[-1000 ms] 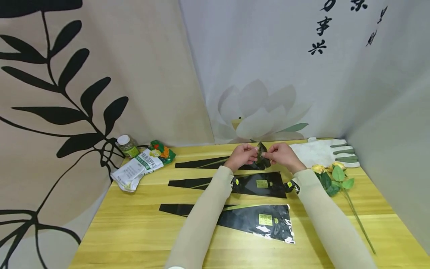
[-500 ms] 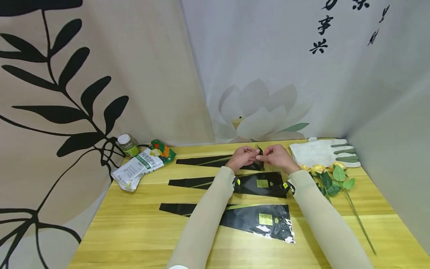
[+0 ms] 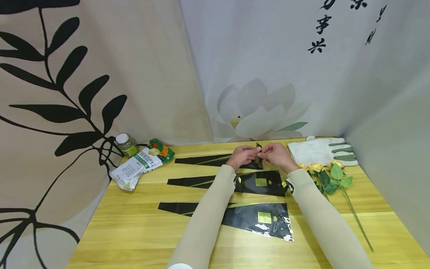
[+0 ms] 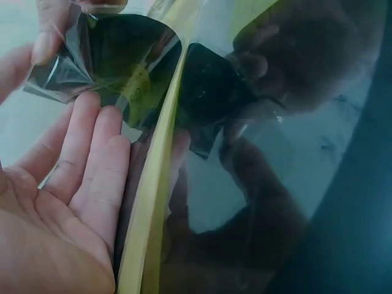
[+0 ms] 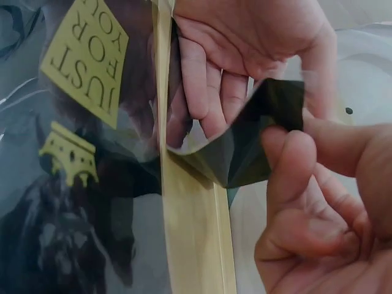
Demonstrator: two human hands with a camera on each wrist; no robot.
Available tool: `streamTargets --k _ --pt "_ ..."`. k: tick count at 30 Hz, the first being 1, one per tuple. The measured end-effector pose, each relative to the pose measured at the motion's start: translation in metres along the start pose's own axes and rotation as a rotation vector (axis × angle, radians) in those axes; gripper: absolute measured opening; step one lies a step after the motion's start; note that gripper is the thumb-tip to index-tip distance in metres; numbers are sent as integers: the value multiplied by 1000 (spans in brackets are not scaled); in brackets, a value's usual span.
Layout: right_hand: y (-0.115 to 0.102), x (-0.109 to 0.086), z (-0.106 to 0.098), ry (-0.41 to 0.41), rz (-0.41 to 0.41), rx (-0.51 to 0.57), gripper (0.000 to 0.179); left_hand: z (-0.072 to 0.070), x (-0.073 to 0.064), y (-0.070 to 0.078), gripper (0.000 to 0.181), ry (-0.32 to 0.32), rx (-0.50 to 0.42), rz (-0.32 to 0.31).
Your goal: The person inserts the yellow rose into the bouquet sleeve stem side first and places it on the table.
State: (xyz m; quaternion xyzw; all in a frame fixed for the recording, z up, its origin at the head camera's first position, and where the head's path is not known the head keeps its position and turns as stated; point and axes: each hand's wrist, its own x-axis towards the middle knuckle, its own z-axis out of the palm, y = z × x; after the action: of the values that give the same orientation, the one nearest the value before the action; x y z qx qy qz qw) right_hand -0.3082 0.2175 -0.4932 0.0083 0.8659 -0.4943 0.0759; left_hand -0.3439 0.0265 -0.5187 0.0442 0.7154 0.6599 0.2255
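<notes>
Both hands work at the wide end of the farthest black flower sleeve (image 3: 215, 160), a flat tapered plastic wrap with a gold edge strip. My left hand (image 3: 244, 156) holds the sleeve's rim, its other fingers lying loosely behind the plastic in the left wrist view. From the right, my right hand (image 3: 278, 155) pinches a folded corner of the same rim between thumb and finger. The fingertips of both hands nearly meet there. In the right wrist view the sleeve's mouth (image 5: 245, 147) is bent outward between the hands, with gold "JUST FOR YOU" print (image 5: 89, 58) beside it.
Two more black sleeves, a middle one (image 3: 248, 185) and a nearer one (image 3: 242, 220), lie on the wooden table (image 3: 134, 231). Yellow roses (image 3: 317, 168) and a white glove (image 3: 309, 151) lie at right. A bag (image 3: 137, 166) and a lidded jar (image 3: 125, 145) stand at back left.
The sleeve's mouth was raised and spread between the hands a second ago; now it is lower and narrower. The right hand has moved left, closer to the left hand.
</notes>
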Motion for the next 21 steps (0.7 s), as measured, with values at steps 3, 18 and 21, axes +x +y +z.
streamTargets --k 3,18,21 --pt "-1 -1 2 4 4 5 26 -1 0 -1 41 3 19 9" --pt "1 -6 -15 74 15 -192 23 5 1 -4 22 61 63 47" --pt "2 -6 -18 62 18 -251 23 8 2 -2 15 75 94 45"
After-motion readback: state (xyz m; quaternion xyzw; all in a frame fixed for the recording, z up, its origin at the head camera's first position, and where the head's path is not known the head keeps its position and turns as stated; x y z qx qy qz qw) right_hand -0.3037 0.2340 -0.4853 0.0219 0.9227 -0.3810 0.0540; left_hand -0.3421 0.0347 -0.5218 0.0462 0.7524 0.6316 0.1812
